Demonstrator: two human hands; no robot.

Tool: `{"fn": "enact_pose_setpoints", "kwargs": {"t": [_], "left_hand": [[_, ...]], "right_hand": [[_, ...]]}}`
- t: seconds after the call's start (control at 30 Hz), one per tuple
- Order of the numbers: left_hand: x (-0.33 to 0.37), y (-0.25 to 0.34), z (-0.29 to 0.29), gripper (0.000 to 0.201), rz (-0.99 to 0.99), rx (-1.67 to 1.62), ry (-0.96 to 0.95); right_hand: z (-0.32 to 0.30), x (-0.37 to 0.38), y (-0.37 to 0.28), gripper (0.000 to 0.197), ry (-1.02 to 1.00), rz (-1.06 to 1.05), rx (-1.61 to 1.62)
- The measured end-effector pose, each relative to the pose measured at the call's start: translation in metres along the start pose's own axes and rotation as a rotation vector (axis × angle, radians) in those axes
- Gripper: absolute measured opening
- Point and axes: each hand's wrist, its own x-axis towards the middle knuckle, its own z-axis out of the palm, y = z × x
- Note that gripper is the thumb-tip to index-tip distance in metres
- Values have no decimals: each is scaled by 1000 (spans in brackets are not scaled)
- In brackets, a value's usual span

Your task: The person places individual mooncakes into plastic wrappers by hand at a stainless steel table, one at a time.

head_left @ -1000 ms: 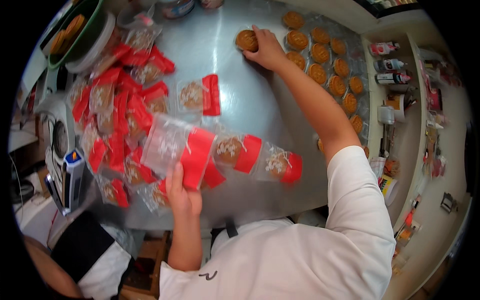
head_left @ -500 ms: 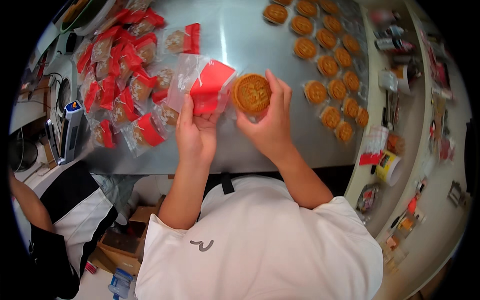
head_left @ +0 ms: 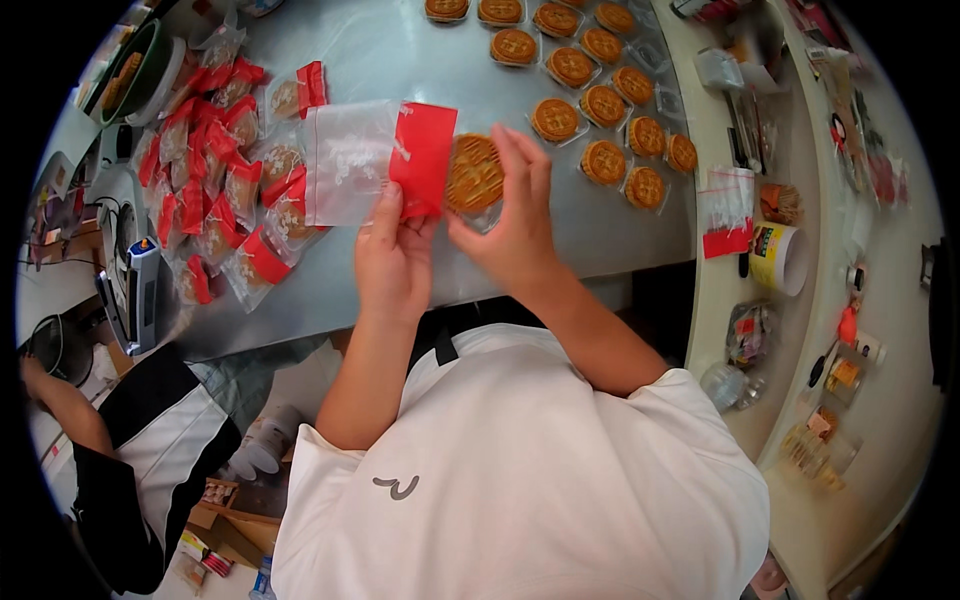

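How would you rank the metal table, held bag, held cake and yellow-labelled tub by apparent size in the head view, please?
1. Metal table
2. Held bag
3. Held cake and yellow-labelled tub: too alike to rank

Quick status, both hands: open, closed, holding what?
Left hand: closed, holding a clear bag with a red end.
Right hand: closed, holding a round golden-brown pastry.

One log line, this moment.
left hand: holding red-ended clear bag; right hand: holding mooncake beside bag's red end; metal table: bagged mooncakes left, unbagged mooncakes right
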Motion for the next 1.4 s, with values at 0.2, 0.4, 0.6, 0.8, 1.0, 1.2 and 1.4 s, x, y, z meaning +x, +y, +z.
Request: {"fn": "enact_pose_setpoints", "kwargs": {"t": [0.2,0.4,0.6,0.8,1.0,1.2,1.4], "left_hand": [[-9,5,5,39,37,161,-24],[-12,0,1,43,-42,227,-59],[-4,6,-14,47,34,42,-22],[4,21,-22,44,-8,115,-102],[-14,15,-27,42,-231,236,-232],[-11,2,-52,40,-189,103,-66],[-30,-28,-104,39,-237,89,128]], "right_hand": [[-5,-21,-11,92,-134,-46,153],[9,-17,-8,93,-80,-10,71],[16,-17,-10,92,-212,42,172],[9,-17,-1,87,-281,26,319],[13,-9,12,59,-185,317,624],[36,-34,15,19,-247,384,554],[70,-57,37,22,-415,195,319]]}}
